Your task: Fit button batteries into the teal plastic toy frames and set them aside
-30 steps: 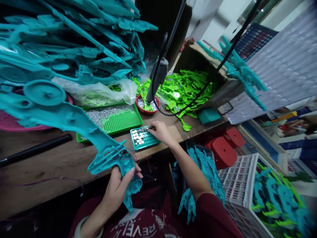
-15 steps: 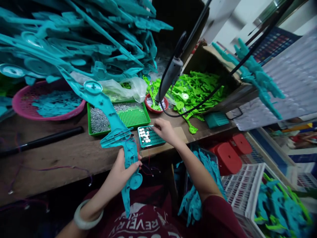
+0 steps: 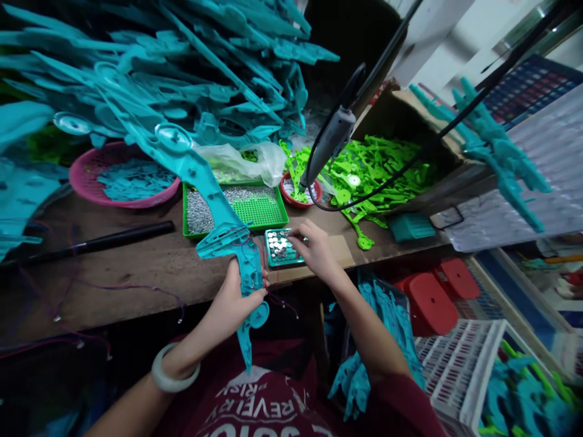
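My left hand (image 3: 230, 312) is closed around the lower part of a long teal plastic toy shell (image 3: 214, 191), which slants up to the left over the bench. Thin red and dark wires show along the shell beside my fingers. My right hand (image 3: 317, 252) is at the right side of a small teal tray (image 3: 280, 263), thumb and fingertips drawn together. Shiny round silver discs (image 3: 277, 241) lie in that tray. Whatever is between the right fingertips is too small to make out.
A green basket (image 3: 237, 229) of small metal pieces and a pink basket (image 3: 125, 199) of teal parts stand behind. A power screwdriver (image 3: 330, 142) hangs over a red bowl (image 3: 298, 201). Teal shells (image 3: 218, 73) are heaped at the back; green parts (image 3: 382, 170) fill a carton.
My right hand's fingers have shifted lower at the tray and come together over the discs. My left hand still grips the teal shell. The whole view has shifted slightly.
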Tool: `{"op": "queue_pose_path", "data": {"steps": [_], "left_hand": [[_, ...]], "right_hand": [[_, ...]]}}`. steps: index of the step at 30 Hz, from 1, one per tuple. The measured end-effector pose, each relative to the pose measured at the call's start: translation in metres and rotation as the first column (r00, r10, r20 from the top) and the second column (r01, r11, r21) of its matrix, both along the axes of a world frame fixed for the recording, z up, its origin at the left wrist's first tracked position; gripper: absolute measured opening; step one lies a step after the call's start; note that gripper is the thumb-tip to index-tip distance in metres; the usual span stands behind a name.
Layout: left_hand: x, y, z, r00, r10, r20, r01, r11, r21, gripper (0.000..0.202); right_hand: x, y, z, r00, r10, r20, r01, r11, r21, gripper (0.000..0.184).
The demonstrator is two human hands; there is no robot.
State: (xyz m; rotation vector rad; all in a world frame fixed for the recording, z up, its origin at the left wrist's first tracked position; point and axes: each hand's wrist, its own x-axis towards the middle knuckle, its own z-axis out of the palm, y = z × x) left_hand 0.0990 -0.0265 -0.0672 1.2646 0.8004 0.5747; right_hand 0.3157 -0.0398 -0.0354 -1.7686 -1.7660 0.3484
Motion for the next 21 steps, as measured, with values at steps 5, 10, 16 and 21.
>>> {"op": "queue_pose_path", "data": {"steps": [5,10,16,21], "left_hand": [[0.001,-0.003,0.008,0.997,0.004,-0.08,0.004,0.995,0.102,0.051],[0.005,-0.006,0.015,0.996,-0.069,-0.056,0.076,0.989,0.126,0.057],[0.008,-0.007,0.015,0.994,-0.096,-0.047,0.1,0.991,0.085,0.055],[0.012,-0.009,0.021,0.995,-0.099,0.017,0.098,0.993,0.068,0.055]], "right_hand": [[-0.048,-0.041,0.025,0.952,0.304,-0.029,-0.297,0.944,0.144,0.01],[-0.058,-0.054,0.021,0.897,0.286,0.337,-0.331,0.94,0.084,0.02],[-0.046,-0.062,0.027,0.953,0.258,0.158,-0.284,0.943,0.172,0.016],[-0.049,-0.057,0.012,0.952,0.238,0.192,-0.302,0.825,0.477,0.018]]}}
